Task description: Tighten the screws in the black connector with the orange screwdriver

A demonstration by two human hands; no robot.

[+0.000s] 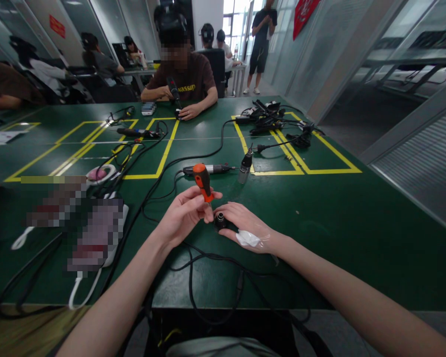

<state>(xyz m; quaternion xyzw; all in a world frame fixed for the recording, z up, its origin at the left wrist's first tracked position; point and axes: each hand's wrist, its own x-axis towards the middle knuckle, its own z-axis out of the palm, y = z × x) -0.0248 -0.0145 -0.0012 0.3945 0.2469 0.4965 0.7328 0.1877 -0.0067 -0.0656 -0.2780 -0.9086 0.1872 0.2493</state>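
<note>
Two snug grips here: the left hand (184,213) is pinching an orange-and-black screwdriver (202,181), the right hand (247,223) cupping a black cylindrical part (220,221), seemingly aligning, needing steady aim next.

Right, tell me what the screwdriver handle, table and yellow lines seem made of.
Screwdriver handle: probably plastic, mostly matte, perhaps rubber-gripped, given its separate orange and dark parts.
Table: perhaps laminate or painted board; smooth, green, softly reflective.
Yellow lines: likely plastic tape, judging by flat, even strips.
</note>
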